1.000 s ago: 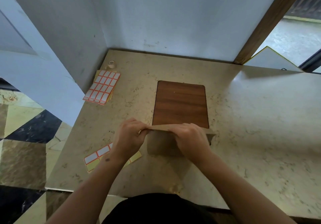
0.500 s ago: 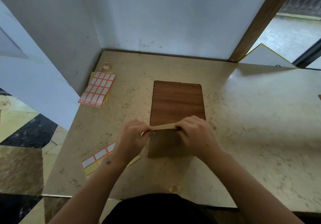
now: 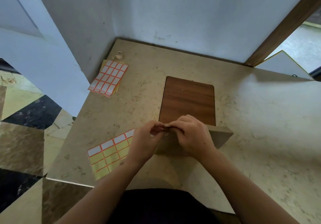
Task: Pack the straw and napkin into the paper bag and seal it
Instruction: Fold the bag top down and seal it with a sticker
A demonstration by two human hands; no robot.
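Both hands meet at the top edge of the paper bag [image 3: 220, 139], which stands on the near middle of the bench [image 3: 260, 119], just in front of a wooden board [image 3: 188, 100]. The left hand [image 3: 144, 143] and right hand [image 3: 192, 135] have fingers curled, pinching the bag's folded top between them, though the fold itself is mostly hidden. A partly used label sheet [image 3: 109, 154] lies just left; a fuller label stack [image 3: 108, 77] sits far left.

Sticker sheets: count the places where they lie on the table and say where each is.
2. One stack of sticker sheets lies near the wall corner, beside a small tape roll. One partly used sheet lies by the left hand. The stack hides how many sheets it holds.
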